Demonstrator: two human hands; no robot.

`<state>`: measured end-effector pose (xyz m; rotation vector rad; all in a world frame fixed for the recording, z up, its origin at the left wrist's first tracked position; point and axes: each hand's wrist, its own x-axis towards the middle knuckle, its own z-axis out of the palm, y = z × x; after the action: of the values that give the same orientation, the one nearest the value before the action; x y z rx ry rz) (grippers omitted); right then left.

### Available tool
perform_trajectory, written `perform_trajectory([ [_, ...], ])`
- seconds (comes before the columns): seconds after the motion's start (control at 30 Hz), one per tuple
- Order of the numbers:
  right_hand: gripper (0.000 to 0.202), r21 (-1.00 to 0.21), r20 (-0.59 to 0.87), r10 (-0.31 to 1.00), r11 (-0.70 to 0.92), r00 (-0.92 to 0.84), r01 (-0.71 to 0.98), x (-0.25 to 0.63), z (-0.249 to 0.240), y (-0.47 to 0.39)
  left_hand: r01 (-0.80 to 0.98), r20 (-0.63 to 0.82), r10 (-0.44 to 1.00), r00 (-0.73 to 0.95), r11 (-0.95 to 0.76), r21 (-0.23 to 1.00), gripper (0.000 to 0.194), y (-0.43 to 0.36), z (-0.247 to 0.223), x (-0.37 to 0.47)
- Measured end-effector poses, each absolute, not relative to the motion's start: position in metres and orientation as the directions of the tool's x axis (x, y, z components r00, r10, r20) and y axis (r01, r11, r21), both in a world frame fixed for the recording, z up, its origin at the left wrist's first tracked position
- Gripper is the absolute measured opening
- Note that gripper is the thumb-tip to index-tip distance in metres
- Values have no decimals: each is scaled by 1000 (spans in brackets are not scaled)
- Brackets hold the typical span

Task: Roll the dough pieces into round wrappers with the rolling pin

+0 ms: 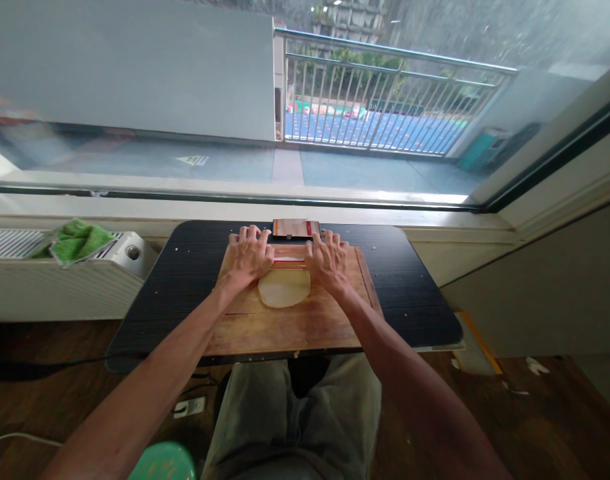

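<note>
On the wooden board (295, 331) lies a flat, pale, rounded sheet of dough (283, 291). Just beyond its far edge, a thin rolling pin (289, 261), pale with red lines, spans the gap between my hands. My left hand (251, 251) is bent over its left end, fingers curled and thumb pointing inward. Over the right end, my right hand (327, 255) is curled the same way. Both palms hide the pin's ends. Behind the hands, a phone (295, 229) with a lit screen sits at the table's far edge.
The board rests on a black table (415, 293) with small crumbs, against the window sill (225, 208). To the left, a green cloth (79, 241) lies on a white radiator (59, 287). A green stool (163, 461) stands below at left. A railing (375, 100) shows through the window.
</note>
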<state>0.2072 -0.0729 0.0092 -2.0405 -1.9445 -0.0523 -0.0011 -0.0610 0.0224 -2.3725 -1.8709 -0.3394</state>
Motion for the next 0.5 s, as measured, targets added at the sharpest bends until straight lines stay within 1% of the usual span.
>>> perform_trajectory([
  [0.1, 45, -195, 231, 969, -40, 85, 980, 207, 15, -70, 971, 225, 953, 203, -226, 81, 52, -58, 24, 0],
  [0.27, 46, -198, 255, 962, -45, 96, 979, 208, 15, -64, 973, 206, 961, 186, -210, 100, 52, -54, 29, 3],
  [0.5, 48, -201, 223, 971, -45, 90, 979, 208, 20, -54, 970, 198, 963, 180, -208, 126, 52, -44, 28, 5],
])
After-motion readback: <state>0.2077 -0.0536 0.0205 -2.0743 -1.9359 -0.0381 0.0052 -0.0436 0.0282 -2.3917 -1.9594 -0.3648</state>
